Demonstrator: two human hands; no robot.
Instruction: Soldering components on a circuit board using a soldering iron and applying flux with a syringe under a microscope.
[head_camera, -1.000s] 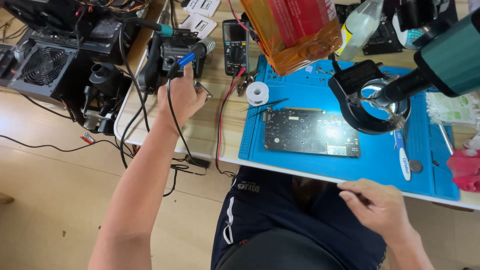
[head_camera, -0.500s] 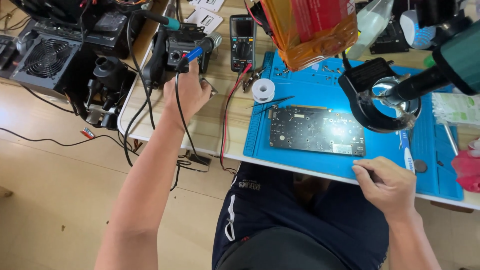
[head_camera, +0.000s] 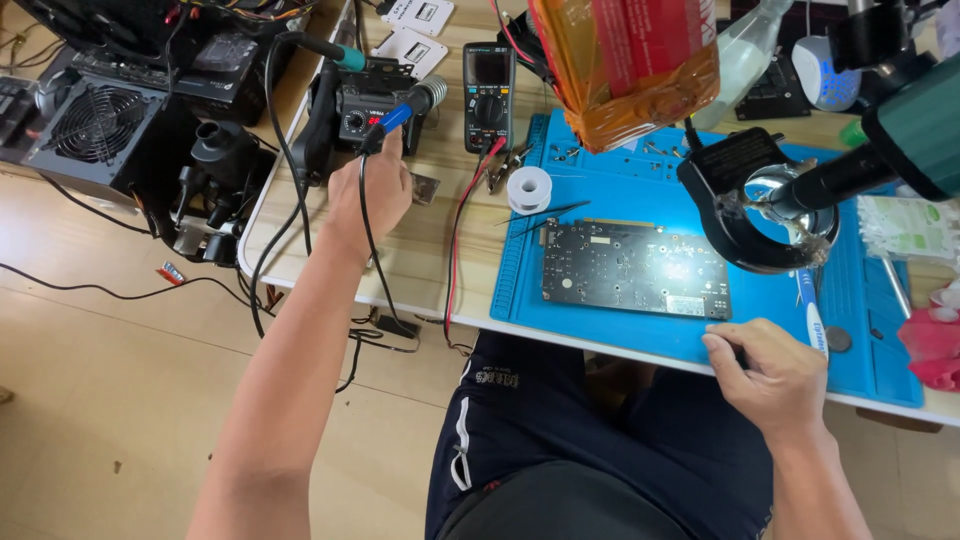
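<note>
Left hand (head_camera: 368, 192) is stretched out to the far left of the table (head_camera: 430, 285), fingers wrapped around the blue-handled soldering iron (head_camera: 405, 108), whose tip end sits at the black soldering station (head_camera: 365, 105); the iron's black cable runs down over the wrist and off the table edge. Right hand (head_camera: 775, 375) rests at the near edge of the blue work mat (head_camera: 600, 320), loosely curled with the fingers bent under; a small dark thing shows under the fingertips but cannot tell if it is gripped. Dark circuit board (head_camera: 635, 268) lies flat in the middle of the mat, well apart from the left hand and just beyond the right hand. A white solder spool (head_camera: 529, 189) sits at the mat's left edge, with thin tweezers (head_camera: 545, 213) just beside it. A multimeter (head_camera: 489, 95) stands behind the spool, right of the station. A ring-shaped magnifier lamp (head_camera: 745, 235) hangs over the right end of the board, a white toothbrush (head_camera: 812, 318) lying below it. A computer power supply with fan (head_camera: 95, 125) sits on the floor side, far left
</note>
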